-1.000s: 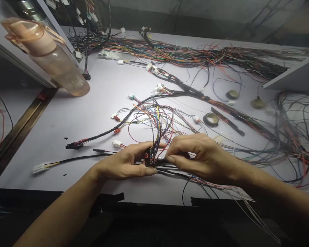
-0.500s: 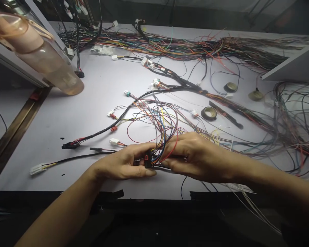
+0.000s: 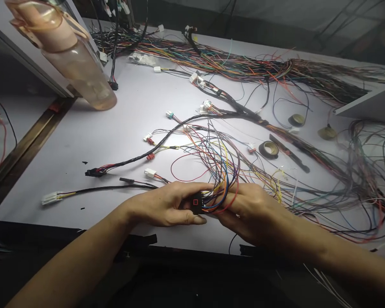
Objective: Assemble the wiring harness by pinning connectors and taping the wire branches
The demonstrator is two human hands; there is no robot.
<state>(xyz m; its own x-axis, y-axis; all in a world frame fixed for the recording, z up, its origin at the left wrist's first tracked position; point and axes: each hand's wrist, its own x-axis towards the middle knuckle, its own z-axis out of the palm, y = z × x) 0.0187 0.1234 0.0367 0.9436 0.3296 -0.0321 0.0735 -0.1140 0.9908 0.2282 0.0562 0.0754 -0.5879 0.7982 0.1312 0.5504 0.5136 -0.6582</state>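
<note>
My left hand (image 3: 167, 204) is closed around a black connector (image 3: 196, 203) with a small red square on its face, thumb below and fingers above. Many coloured wires (image 3: 226, 171) leave the connector's right side and loop up and back over the table. Behind these wires my right hand (image 3: 250, 209) is closed, its fingers partly hidden; it appears to grip the wires close to the connector. Left of my hands lie a white connector (image 3: 150, 173) and a larger white connector (image 3: 52, 197) on a black sleeved cable. A black connector (image 3: 95, 172) ends another taped branch.
A water bottle (image 3: 80, 72) stands at the left. Thick wire bundles (image 3: 211, 57) run along the back. Tape rolls (image 3: 269, 149) and a dark flat tool (image 3: 290, 154) lie right of centre. Loose wires (image 3: 372, 145) crowd the right side beside a white panel (image 3: 368, 102).
The view has shifted and tilted slightly. The connector has turned a little, showing more of its red-marked face. Both hands keep their hold, and the right hand sits slightly lower behind the wires.
</note>
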